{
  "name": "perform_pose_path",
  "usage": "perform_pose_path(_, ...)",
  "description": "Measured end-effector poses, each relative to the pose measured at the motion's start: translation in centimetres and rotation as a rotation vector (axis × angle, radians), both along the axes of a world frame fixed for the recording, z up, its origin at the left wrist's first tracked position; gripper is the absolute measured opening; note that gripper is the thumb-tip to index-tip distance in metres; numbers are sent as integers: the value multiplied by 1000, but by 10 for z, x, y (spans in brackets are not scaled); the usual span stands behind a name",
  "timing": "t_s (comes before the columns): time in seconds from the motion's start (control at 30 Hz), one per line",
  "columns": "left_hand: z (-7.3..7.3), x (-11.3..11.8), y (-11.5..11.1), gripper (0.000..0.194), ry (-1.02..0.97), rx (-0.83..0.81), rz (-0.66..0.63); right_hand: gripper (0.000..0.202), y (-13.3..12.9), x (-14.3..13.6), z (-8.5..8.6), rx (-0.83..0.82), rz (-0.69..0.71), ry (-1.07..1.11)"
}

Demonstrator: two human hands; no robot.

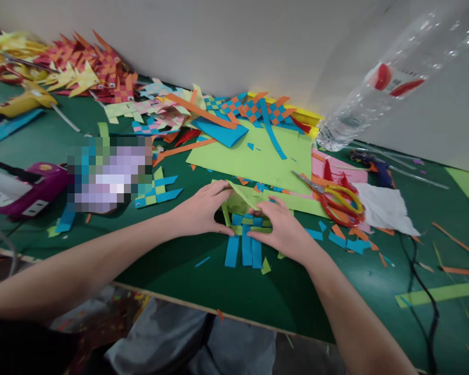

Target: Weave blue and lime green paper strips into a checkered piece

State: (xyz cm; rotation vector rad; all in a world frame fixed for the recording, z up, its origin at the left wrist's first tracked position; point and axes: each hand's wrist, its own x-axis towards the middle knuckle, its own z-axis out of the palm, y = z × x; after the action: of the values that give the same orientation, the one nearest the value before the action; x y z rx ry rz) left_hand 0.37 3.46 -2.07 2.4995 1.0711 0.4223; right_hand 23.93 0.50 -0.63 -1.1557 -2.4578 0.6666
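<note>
Both hands meet at the near middle of the green table (180, 271), forearms reaching in from the lower left and lower right, palms down.

Left hand (201, 211) — fingers curled, tips pinching the left edge of the woven paper piece (245, 229); wrist low, nearly on the table.

Right hand (283, 232) — fingers bent, thumb and forefinger closed on the piece's right edge; knuckles raised. How firmly either hand grips is probably light, though the fingers hide the contact.

Woven paper piece — blue and light-green strips interlaced, flat on the table between the hands; loose blue strip ends hang toward the near edge, a green strip lifts up behind.

Just beyond: large light-green sheet (258, 159) with blue scraps on it.

Right of the hands: red-and-yellow scissors (336, 200), lying on pink and green paper, beside a white sheet (386, 208).

Left: a finished blue-green woven fish (158, 190), a pink glue gun (27, 192).

Far: heap of woven paper fish (101, 67) along the wall, a yellow glue gun (23, 101), a clear plastic bottle (391, 78) at upper right.
</note>
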Motion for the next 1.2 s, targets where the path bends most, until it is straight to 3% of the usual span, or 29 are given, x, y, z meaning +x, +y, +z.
perform_pose_path(0.2, 5, -1, 1, 81, -18, -43, 30, 37, -1, 0, 3, -104, -42, 34)
perform_pose_path(0.43, 15, -11, 17, 80, -111, -153, 236, 35, -3, 2, 6, -137, -89, 24)
perform_pose_path(0.63, 7, -19, 26, 48, -104, -21, 271, 32, -3, 3, 7, -106, -72, 29)
perform_pose_path(0.87, 3, -8, 19, 21, -146, 12, 89, 28, -3, 6, 11, -38, -68, 36)
perform_pose_path(0.97, 3, -3, 13, 10, -155, 4, 93, 28, -4, 7, 13, -22, -96, 52)
perform_pose_path(1.2, 15, -2, 1, 16, -126, -163, -95, 30, -5, 10, 15, 52, -135, 68)
